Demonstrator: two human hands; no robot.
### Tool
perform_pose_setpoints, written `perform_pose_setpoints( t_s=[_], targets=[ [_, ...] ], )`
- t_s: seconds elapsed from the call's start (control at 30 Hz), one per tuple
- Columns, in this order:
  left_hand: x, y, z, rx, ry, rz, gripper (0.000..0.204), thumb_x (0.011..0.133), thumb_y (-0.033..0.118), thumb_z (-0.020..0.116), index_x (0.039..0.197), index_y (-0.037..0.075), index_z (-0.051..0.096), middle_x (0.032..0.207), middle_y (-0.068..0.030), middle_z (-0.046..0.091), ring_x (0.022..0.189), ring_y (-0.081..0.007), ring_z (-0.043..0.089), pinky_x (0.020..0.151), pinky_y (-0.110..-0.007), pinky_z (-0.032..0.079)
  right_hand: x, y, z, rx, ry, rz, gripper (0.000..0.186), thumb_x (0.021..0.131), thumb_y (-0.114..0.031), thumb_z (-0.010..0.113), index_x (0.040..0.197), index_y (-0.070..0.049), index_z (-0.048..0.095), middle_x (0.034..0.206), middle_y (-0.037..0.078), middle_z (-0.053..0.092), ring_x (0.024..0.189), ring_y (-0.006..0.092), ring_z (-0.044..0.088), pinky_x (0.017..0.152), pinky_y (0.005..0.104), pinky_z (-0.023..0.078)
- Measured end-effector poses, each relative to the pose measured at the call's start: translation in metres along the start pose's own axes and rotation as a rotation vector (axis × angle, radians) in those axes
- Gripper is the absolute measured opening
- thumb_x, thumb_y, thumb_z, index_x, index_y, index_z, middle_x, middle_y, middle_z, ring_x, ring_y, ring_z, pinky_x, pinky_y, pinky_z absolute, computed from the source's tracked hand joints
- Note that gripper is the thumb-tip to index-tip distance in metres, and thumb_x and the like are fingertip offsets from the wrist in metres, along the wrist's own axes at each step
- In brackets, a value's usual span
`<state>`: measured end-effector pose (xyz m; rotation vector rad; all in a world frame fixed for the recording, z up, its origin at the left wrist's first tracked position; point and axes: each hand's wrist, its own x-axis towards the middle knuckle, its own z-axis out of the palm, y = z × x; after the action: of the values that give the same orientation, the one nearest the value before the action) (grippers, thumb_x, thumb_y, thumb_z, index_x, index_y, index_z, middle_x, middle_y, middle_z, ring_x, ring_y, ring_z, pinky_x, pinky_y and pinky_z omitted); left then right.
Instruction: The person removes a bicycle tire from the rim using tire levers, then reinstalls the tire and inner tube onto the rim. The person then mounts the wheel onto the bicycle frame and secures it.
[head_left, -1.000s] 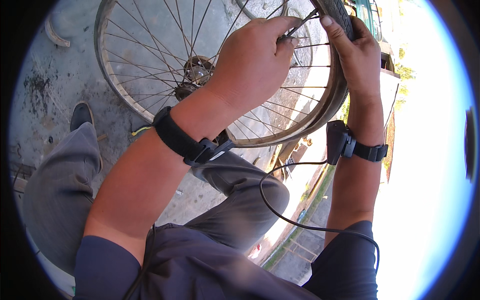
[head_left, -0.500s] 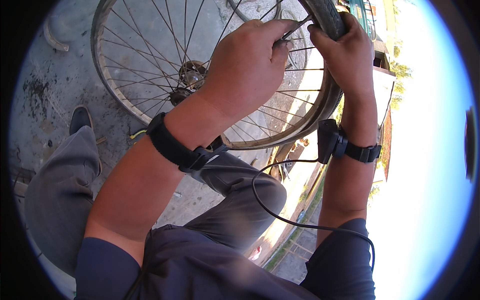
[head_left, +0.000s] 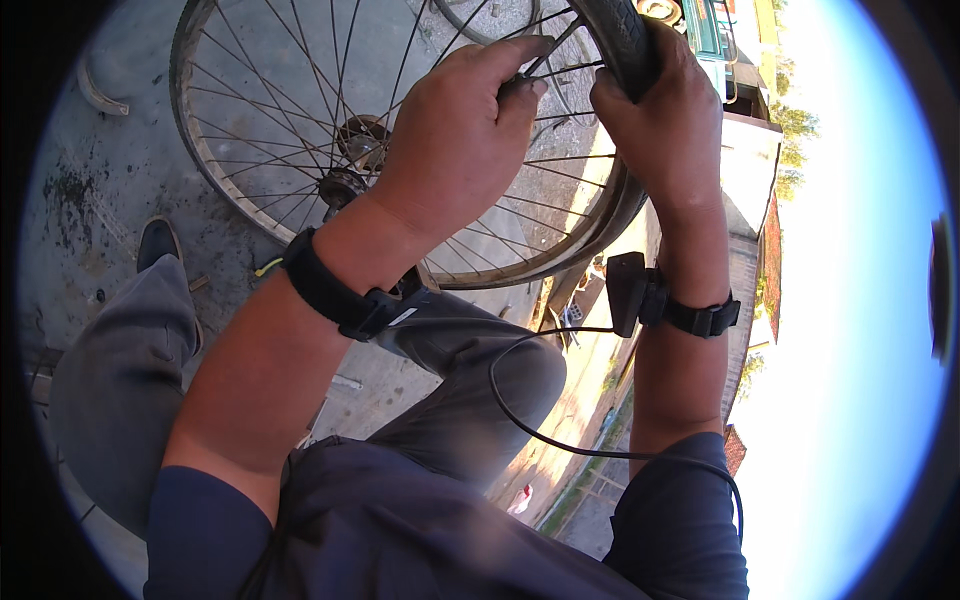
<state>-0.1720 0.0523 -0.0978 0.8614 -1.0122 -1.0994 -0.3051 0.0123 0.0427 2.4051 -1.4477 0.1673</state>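
A spoked bicycle wheel (head_left: 190, 130) stands tilted in front of me, its rusty hub (head_left: 343, 187) just beyond my left wrist. My left hand (head_left: 465, 135) is closed in a pinch on a short dark rod (head_left: 556, 46) that reaches up to the rim; whether it is a lever or part of the wheel I cannot tell. On the wheel's upper right, my right hand (head_left: 668, 135) is wrapped round the black tire (head_left: 618, 45), thumb on the inner side and fingers mostly hidden behind. Lower down, the tire bulges beside the rim.
Thin hoops (head_left: 480, 25) lie on the concrete floor beyond the wheel. A curved pale piece (head_left: 100, 92) rests at the far left. A black cable (head_left: 520, 425) loops from the device (head_left: 627, 293) on my right wrist. My knee (head_left: 535, 375) is beneath the wheel.
Both hands and the wheel have shifted a little to the left together. My left hand keeps its pinch on the dark rod, and my right hand still grips the tire.
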Motion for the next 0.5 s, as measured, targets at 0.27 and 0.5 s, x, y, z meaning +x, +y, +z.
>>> perform_pose_setpoints(
  t_s=[0.27, 0.5],
  targets=[
    [-0.021, 0.000, 0.006, 0.106, -0.097, 0.045, 0.032, 0.101, 0.008, 0.064, 0.133, 0.003, 0.065, 0.092, -0.0066, 0.063, 0.074, -0.0105, 0.054, 0.068, -0.029, 0.048, -0.024, -0.008, -0.003, -0.013, -0.016, 0.141, 0.044, 0.079, -0.015, 0.072, 0.121, -0.003, 0.064, 0.100, 0.023, 0.070, 0.096, 0.0446, 0.067, 0.083, 0.0506, 0.054],
    [-0.035, 0.003, 0.013, 0.042, -0.089, 0.052, 0.031, 0.100, 0.007, 0.065, 0.131, 0.003, 0.066, 0.097, -0.0077, 0.064, 0.075, -0.0121, 0.055, 0.069, -0.028, 0.048, -0.024, -0.005, -0.015, 0.098, 0.051, 0.093, 0.044, 0.075, -0.017, 0.079, 0.116, -0.003, 0.067, 0.093, 0.018, 0.073, 0.085, 0.0358, 0.073, 0.078, 0.0423, 0.058]
  ],
)
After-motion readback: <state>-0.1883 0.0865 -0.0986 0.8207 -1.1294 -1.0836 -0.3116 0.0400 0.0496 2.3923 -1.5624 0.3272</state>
